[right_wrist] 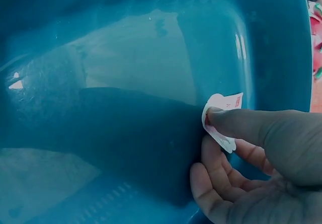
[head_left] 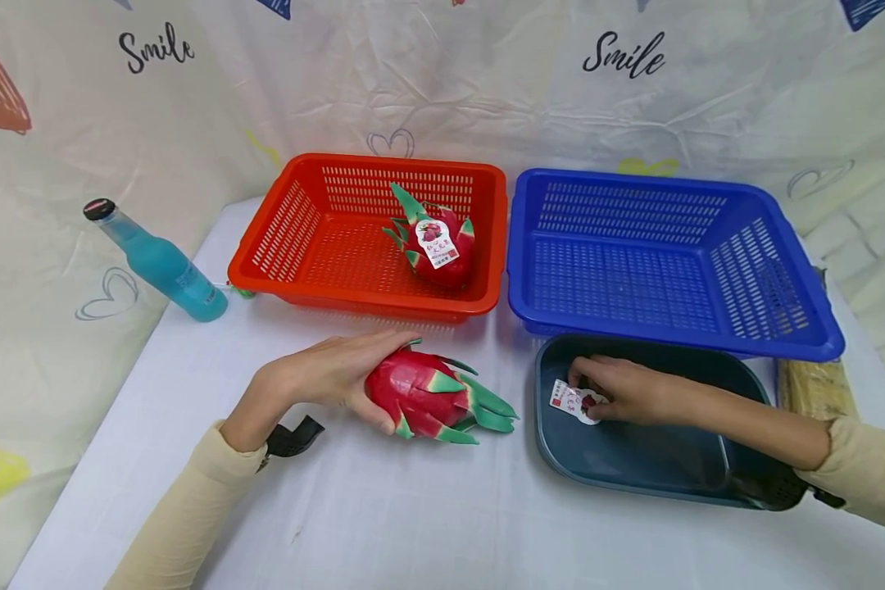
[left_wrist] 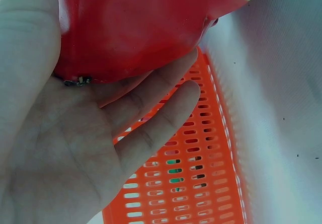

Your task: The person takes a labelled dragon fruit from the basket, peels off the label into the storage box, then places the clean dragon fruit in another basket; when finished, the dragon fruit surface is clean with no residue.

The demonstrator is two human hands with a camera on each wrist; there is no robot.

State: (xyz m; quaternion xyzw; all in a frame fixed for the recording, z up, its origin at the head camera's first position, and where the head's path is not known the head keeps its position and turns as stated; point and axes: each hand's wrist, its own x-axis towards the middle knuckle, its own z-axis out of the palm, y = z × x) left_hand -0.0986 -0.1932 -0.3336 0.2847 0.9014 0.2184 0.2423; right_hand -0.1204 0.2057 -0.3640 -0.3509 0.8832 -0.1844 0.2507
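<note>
My left hand (head_left: 335, 375) grips a red dragon fruit (head_left: 424, 389) by its stem end, thumb on the near side and fingers over the far side. The green-tipped leaves point right, and in the left wrist view the fruit (left_wrist: 131, 27) fills the top above the palm. Inside the dark teal basin (head_left: 634, 459), my right hand (head_left: 627, 389) pinches a white label sticker (head_left: 566, 399) with a dragon fruit picture. The right wrist view shows the sticker (right_wrist: 221, 141) bent between thumb and fingers. A second dragon fruit (head_left: 453, 266) bearing a similar label lies in the red basket (head_left: 302, 283).
A blue basket (head_left: 619, 283) stands behind the basin, beside the red one. To the far left is a bottle (head_left: 165, 266) of blue liquid with a dark cap. A yellowish packet (head_left: 819, 389) lies partly under the blue basket's right side. Printed cloth (head_left: 442, 82) hangs behind.
</note>
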